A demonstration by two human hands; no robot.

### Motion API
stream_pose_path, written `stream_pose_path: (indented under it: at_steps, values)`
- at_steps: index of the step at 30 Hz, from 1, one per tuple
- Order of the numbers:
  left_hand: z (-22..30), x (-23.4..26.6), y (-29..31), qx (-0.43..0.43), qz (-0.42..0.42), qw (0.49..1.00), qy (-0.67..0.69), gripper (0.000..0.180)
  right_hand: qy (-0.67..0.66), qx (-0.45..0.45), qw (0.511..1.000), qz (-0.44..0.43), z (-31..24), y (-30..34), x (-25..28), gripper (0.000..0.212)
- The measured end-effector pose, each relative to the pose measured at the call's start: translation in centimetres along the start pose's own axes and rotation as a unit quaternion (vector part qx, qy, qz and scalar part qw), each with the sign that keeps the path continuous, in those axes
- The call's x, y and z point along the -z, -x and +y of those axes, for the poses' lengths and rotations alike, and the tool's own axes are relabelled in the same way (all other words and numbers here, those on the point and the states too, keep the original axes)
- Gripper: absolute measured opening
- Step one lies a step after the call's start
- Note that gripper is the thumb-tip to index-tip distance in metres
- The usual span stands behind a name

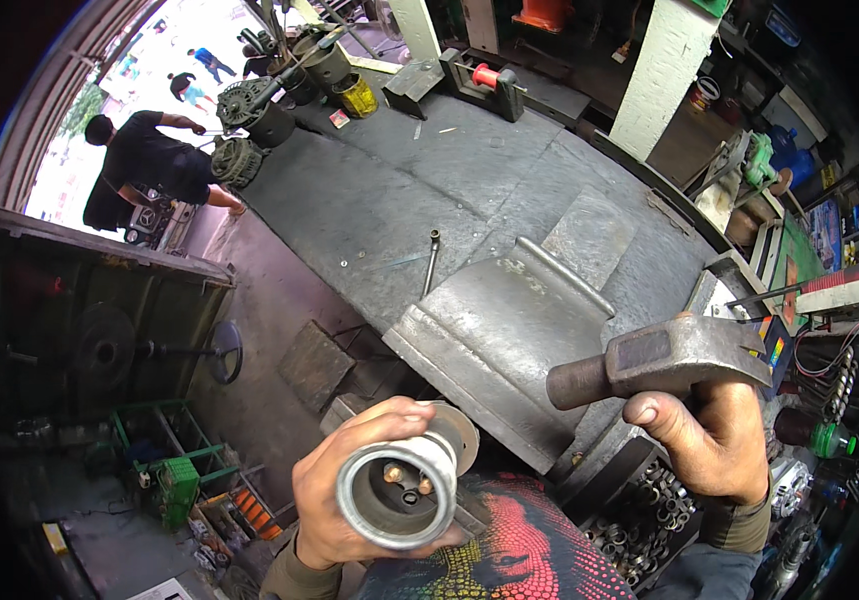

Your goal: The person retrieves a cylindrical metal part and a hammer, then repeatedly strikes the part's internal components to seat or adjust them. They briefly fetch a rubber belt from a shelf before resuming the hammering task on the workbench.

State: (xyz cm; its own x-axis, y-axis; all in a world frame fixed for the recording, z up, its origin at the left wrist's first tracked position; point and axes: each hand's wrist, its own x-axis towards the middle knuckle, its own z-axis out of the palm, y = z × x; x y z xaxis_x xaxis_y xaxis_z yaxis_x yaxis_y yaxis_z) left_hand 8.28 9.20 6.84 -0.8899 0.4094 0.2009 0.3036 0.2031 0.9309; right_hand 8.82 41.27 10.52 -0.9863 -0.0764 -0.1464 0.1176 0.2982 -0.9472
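Held closest, a grey metal cylinder (396, 492) sits low in view, its open end facing up, left hand (349, 490) fingers wrapped around it. Right hand (711, 440) fingers clench a hammer (664, 360) just beside the vise (504, 345) on the counter (389, 190).

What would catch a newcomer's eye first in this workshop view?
The left hand at the bottom centre holds a silvery metal cylinder, its open end showing brass terminals inside. To its right, the right hand grips a steel hammer just above a big grey bench vise on the metal worktable. At the upper left, a person in black bends over by the doorway.
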Motion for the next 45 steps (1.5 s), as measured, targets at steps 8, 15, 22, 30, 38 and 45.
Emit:
stream_pose_path:
  at_steps: [8,15,22,30,38,45]
  values:
    - [-1.4,0.1,-0.7,-0.004,-0.034,0.998,-0.05,0.082,0.093,0.109,0.989,-0.046,-1.8,0.3,-0.7,0.05]
    - [-1.1,0.5,-0.4,-0.017,-0.022,0.997,-0.077,0.075,0.099,0.2,0.973,-0.049,-5.5,-0.7,-2.5,0.058]
    - [-1.2,0.2,-0.2,-0.002,-0.007,0.999,-0.053,0.074,0.302,0.318,0.89,-0.127,-7.5,-4.4,-3.8,0.037]
    - [-1.7,0.2,0.2,-0.029,-0.001,0.995,-0.096,0.085,0.224,0.297,0.928,-0.011,-7.8,-3.9,-4.7,0.041]
    - [-0.3,0.3,-0.9,-0.035,-0.02,0.997,-0.065,0.084,0.145,0.151,0.978,-0.013,-6.0,-3.4,-2.8,0.034]
    - [1.2,-0.1,-1.9,-0.051,-0.06,0.993,-0.091,0.086,0.033,-0.004,0.999,0.025,-2.8,-1.1,-1.2,0.038]
